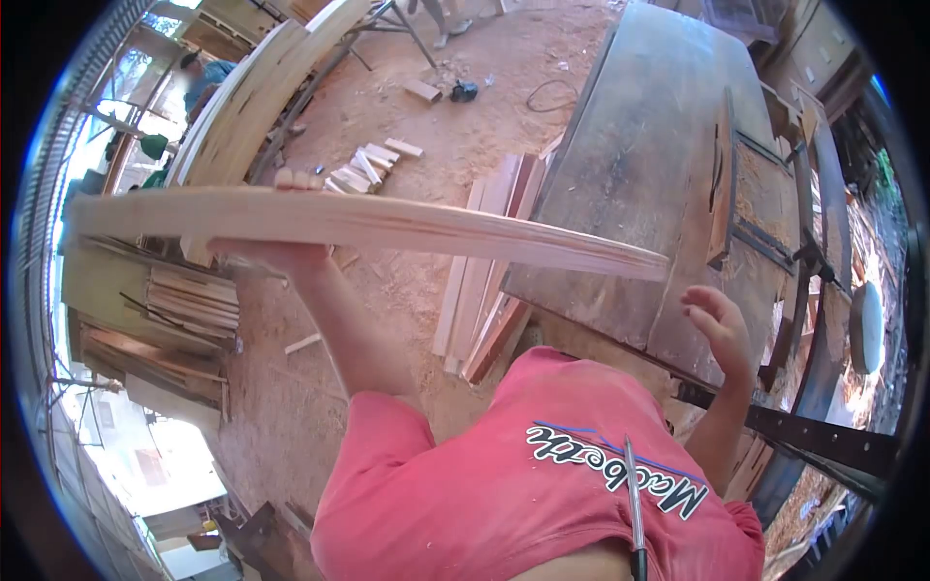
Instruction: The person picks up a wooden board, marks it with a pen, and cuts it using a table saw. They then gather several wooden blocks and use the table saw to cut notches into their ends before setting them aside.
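Observation:
A long pale wooden board (407, 225) spans the view from the far left to above the worktable. My left hand (276, 255) is wrapped round it toward its left part, with fingertips showing over the upper edge. Just past the board's right end, my right hand (717, 321) is raised with curved fingers apart, and it holds nothing. A gap shows between this hand and the board. Below the board's right end lies the large worn tabletop (630, 165).
Stacked planks (484, 261) lean beside the table. Short wood offcuts (363, 169) lie on the dusty floor. Long boards (247, 107) rest on a stand at the back left, near another person (201, 82). A dark metal frame (765, 242) sits at the table's right.

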`<state>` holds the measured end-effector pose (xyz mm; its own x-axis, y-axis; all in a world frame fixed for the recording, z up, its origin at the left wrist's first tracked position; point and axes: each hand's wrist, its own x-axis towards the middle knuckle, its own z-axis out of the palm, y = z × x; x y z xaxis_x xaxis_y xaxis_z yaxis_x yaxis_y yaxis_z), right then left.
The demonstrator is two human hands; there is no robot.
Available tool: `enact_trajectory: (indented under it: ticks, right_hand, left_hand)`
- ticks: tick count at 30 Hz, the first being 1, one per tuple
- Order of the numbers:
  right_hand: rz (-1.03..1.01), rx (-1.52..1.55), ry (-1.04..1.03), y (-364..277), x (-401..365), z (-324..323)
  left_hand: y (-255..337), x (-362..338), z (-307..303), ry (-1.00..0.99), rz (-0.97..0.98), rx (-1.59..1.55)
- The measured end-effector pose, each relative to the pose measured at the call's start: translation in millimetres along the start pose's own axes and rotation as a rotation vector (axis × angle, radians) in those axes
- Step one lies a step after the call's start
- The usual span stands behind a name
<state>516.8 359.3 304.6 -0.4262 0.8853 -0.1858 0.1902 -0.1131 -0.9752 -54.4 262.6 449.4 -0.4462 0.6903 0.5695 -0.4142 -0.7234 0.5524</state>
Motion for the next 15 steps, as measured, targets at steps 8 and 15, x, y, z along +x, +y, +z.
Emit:
enact_trajectory:
  ticks: [8, 15]
  right_hand:
    - [-0.159, 0.094, 0.325, -42.0, -33.4, -44.8]
    - [-0.363, 0.077, 0.484, -78.7, -57.7, -71.0]
  left_hand:
    - [-71.9, 117.3, 156.8, -0.111, 0.219, 0.118]
    - [-201.5, 181.8, 321.0, -0.214, 0.291, 0.42]
